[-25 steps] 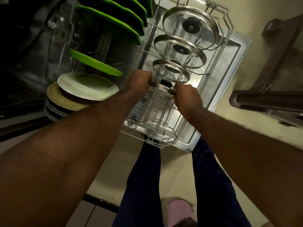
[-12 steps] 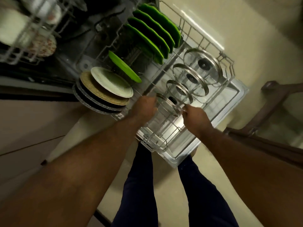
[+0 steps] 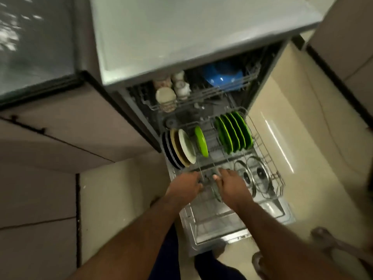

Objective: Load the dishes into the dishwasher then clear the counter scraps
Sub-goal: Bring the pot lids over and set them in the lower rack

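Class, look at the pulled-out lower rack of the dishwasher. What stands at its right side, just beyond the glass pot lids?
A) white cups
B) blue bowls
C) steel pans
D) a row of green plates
D: a row of green plates stands on edge in the lower rack, just beyond the glass lids.

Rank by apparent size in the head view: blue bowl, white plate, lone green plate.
1. blue bowl: largest, though partly hidden and on the upper rack, so likely nearer the camera.
2. white plate and lone green plate: both seen near edge-on and too alike to rank. The white one is perhaps slightly bigger.
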